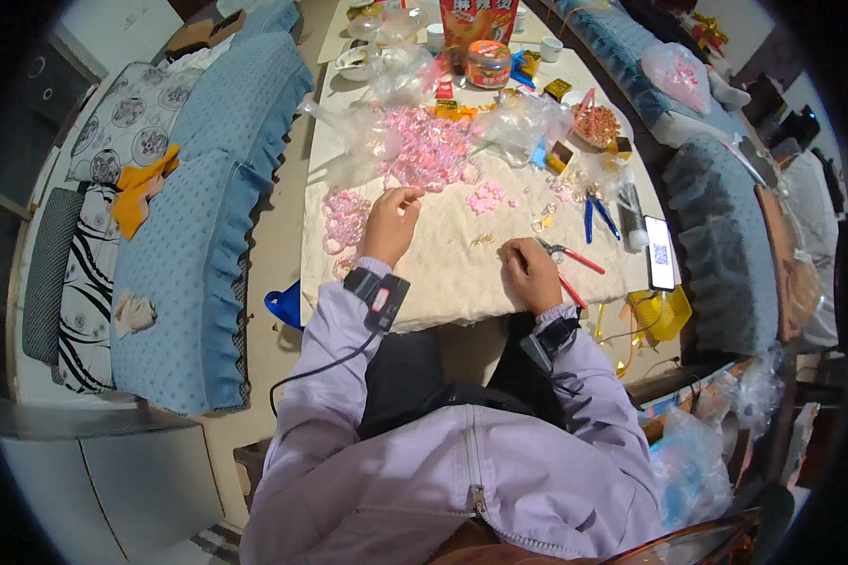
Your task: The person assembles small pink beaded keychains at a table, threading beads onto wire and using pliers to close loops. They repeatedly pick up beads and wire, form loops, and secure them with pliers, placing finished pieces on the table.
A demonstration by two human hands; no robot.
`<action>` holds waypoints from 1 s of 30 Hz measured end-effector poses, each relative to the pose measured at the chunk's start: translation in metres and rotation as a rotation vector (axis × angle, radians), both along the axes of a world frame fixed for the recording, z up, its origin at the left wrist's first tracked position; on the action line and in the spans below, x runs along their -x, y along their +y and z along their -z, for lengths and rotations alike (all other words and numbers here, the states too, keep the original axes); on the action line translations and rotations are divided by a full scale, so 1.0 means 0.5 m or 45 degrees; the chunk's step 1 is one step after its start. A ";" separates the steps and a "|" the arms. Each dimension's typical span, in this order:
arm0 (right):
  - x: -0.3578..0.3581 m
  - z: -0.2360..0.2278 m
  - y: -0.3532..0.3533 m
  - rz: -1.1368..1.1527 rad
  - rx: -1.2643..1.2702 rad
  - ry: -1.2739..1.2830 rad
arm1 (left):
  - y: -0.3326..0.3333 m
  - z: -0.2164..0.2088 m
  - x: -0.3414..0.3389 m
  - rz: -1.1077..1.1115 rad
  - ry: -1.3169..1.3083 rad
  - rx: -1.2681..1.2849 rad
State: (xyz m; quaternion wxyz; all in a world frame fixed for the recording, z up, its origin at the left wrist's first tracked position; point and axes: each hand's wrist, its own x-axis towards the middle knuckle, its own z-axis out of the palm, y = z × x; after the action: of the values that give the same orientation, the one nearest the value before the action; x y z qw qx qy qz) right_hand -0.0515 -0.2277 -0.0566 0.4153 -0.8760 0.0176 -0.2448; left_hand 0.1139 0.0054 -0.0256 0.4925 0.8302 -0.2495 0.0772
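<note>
My left hand is over the cloth at the front edge of a big heap of pink beads. Its fingers are curled together, and anything between them is too small to make out. My right hand rests on the beige cloth with its fingers bent inward; what they hold, if anything, is hidden. Right beside it lie red-handled pliers with handles spread. Between my hands is a little cluster of gold-coloured pieces. Beyond it sits a small group of pink beads.
Blue-handled pliers, a phone and a dark tube lie on the right. Farther back stand a basket of brownish bits, a round jar and clear plastic bags. Blue-covered sofas flank the table.
</note>
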 end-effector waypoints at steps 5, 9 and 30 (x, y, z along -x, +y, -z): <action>-0.007 0.000 -0.002 0.009 -0.002 0.003 | -0.088 0.008 -0.106 0.136 0.134 -0.014; -0.008 -0.003 -0.004 0.018 -0.028 0.061 | -0.115 0.032 -0.171 0.104 -0.122 -0.116; -0.001 -0.017 0.007 -0.047 0.202 0.099 | 0.149 0.035 0.101 -0.222 0.427 0.391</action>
State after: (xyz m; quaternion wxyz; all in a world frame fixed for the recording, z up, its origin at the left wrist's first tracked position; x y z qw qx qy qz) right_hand -0.0511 -0.2241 -0.0482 0.3481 -0.9151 -0.0019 -0.2033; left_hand 0.0632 0.0797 -0.0433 0.6388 0.7653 -0.0769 0.0176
